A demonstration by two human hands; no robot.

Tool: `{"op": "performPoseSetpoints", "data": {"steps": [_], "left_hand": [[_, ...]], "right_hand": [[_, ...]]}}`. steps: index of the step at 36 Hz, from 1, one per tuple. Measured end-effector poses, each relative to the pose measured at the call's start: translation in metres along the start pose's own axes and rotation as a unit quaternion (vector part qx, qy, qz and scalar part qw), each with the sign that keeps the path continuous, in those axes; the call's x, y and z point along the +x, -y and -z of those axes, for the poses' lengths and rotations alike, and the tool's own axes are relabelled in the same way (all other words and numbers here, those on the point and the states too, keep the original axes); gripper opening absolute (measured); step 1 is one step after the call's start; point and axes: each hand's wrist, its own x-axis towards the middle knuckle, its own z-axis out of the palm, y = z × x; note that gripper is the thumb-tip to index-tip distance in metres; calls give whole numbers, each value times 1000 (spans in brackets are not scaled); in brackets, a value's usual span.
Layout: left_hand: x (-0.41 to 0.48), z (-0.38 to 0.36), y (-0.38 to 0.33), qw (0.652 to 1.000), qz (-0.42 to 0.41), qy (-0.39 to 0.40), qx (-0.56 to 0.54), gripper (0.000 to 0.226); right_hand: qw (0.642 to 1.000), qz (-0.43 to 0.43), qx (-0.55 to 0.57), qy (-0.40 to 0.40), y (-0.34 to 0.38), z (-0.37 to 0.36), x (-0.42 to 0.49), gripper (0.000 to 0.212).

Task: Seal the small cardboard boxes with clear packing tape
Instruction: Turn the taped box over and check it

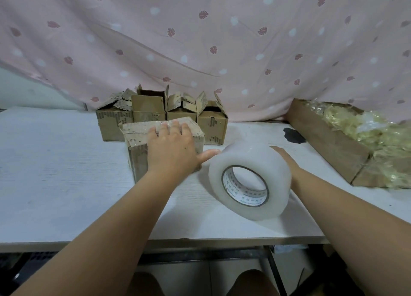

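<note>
**Box Pinned, Tape Roll at the Ready**

While the left hand (171,146) lies flat with fingers spread on a taped cardboard box (142,140) at centre frame, the right hand (287,164) cups the far side of a large clear tape roll (249,180) standing on edge on the white tabletop (55,173). Four open boxes (162,113) line the pink curtain (200,40) behind.

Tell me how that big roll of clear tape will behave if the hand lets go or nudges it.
The tape roll rests on its curved side on the table, so it would probably roll. It looks thickly wound, so likely heavy for its size. The right hand cups its far side, seemingly steadying it.
</note>
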Motion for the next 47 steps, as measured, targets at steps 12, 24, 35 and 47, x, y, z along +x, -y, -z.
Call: {"op": "performPoseSetpoints", "data": {"steps": [12, 24, 35, 47], "left_hand": [[0, 0, -1, 1000, 6, 4, 0, 127], [-2, 2, 1, 1000, 2, -5, 6, 123], [-2, -1, 6, 999, -23, 7, 25, 98], [19, 28, 27, 991, -24, 49, -124, 42]], "right_hand": [[961, 83, 250, 89, 68, 81, -13, 28], [967, 166, 25, 189, 124, 65, -35, 45], [960, 188, 146, 149, 113, 51, -29, 38], [940, 207, 175, 207, 109, 54, -35, 30]]}}
